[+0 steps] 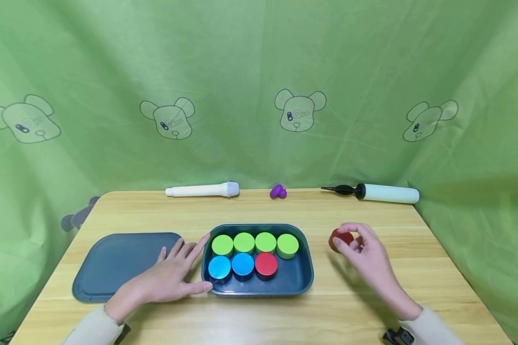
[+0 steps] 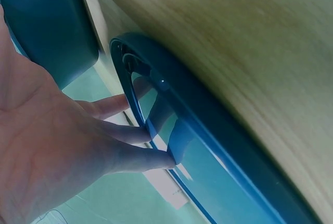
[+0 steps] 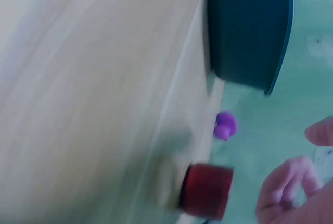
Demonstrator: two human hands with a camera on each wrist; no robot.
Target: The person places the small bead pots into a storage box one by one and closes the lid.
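My left hand [image 1: 172,275] is spread between a flat dark lid [image 1: 121,261] and a dark rectangular tray [image 1: 305,282]. Its thumb and index finger lie at the tray's left rim; the left wrist view shows other fingertips touching the glossy lid [image 2: 229,156]. Several green-topped cylinders [image 1: 244,243] form the tray's back row, with two blue-topped cylinders [image 1: 219,267] and a red-topped cylinder [image 1: 266,264] in front. To the right, my right hand [image 1: 364,251] hovers over another red cylinder [image 1: 334,239]. A gap separates its bent fingers [image 3: 283,185] from that red cylinder [image 3: 207,190] in the right wrist view.
Along the table's back edge lie a white microphone-shaped object [image 1: 200,190], a small purple object [image 1: 278,191] and a white hand pump [image 1: 390,193] with a black nozzle. Green curtain [image 1: 259,72] surrounds the wooden table [image 1: 241,321].
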